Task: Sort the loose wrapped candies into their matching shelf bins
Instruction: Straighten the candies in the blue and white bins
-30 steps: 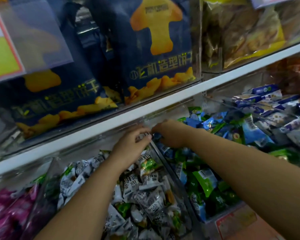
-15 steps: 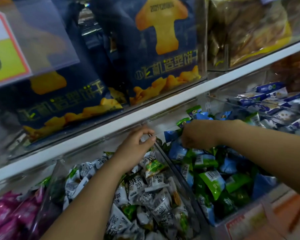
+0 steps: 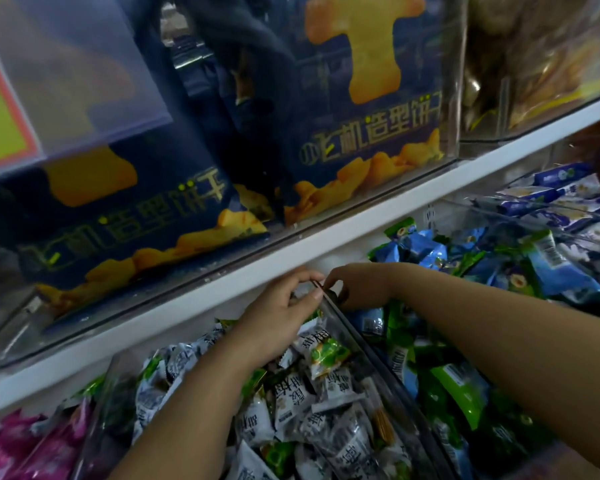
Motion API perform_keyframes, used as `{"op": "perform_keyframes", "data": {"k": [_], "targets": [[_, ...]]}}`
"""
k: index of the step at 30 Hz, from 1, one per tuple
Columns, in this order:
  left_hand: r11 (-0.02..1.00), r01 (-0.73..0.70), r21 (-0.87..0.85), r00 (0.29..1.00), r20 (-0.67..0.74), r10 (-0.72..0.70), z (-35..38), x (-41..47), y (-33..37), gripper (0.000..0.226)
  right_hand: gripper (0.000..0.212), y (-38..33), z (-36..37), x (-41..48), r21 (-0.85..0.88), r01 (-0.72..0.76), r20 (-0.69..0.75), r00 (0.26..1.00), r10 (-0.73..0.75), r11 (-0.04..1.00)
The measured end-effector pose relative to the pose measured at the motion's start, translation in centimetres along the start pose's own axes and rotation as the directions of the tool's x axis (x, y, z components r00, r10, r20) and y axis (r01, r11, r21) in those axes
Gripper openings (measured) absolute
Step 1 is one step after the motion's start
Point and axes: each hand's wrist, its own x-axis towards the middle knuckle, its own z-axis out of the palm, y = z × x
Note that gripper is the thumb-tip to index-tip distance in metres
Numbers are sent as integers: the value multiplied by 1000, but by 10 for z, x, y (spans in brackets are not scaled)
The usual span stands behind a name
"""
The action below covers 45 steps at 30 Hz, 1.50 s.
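Candies [image 3: 326, 351] partly behind left hand [image 3: 278, 317]

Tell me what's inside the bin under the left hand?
White wrapped candies, a few green, fill the bin. The left hand and arm cover part of the pile; anything beneath them or deeper down is hidden.

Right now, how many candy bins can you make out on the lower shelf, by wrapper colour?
Pink wrappers: 1
White wrappers: 1
Green and blue wrappers: 1
Navy and white wrappers: 1
Total: 4 bins
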Motion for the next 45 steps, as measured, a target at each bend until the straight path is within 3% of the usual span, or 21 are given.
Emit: {"op": "perform_keyframes", "data": {"k": [5, 9, 14, 17, 20, 24, 27, 31, 35, 37, 42, 45], "targets": [[999, 16, -32, 1000, 3, -16, 0, 3, -6, 21, 68, 3, -4, -3, 89, -6, 62, 998, 0, 996], [1000, 28, -9, 1000, -13, -28, 1, 5, -9, 22, 58, 3, -8, -9, 155, 40, 28, 999, -45, 987], [1000, 28, 11, 999, -39, -27, 2, 2, -6, 24, 43, 6, -5, -19, 270, 102, -148, 987, -63, 958], [1000, 19, 14, 999, -46, -18, 1, -2, 1, 30, 39, 4, -5, -34, 368, 171, -352, 935, -34, 914], [1000, -5, -23, 990, -143, 1, 1, -12, 13, 40, 42, -4, -8, -54, 320, 273, -526, 848, -69, 907], [994, -75, -78, 960, -276, 51, 8, -30, 31, 51, 40, -30, -3, -83, 276, 412, -558, 804, -204, 868], [995, -86, -46, 914, -402, 60, 11, -43, 36, 35, 40, -45, -1, -100, 411, 445, -518, 832, -198, 796], [997, 53, 55, 874, -485, -20, 0, -63, 26, 43, 33, -37, -6, -115, 365, 337, -546, 833, -94, 868], [929, 158, 334, 968, -240, -78, -9, -80, 5, 45, 22, -18, -10, -130, 271, 216, -580, 815, -20, 938], [919, 155, 363, 976, -198, -86, -11, -83, 4, 46, 22, -10, -10, -141, 186, 151, -592, 806, -12, 971], [938, 49, 342, 952, -299, 59, -6, -68, 34, 37, 28, 23, 1, -160, 133, -90, -656, 738, 156, 987], [946, -37, 323, 971, -210, 110, 13, -43, 60, 33, 39, 47, 5, -160, -74, -224, -564, 813, 144, 972]]}}
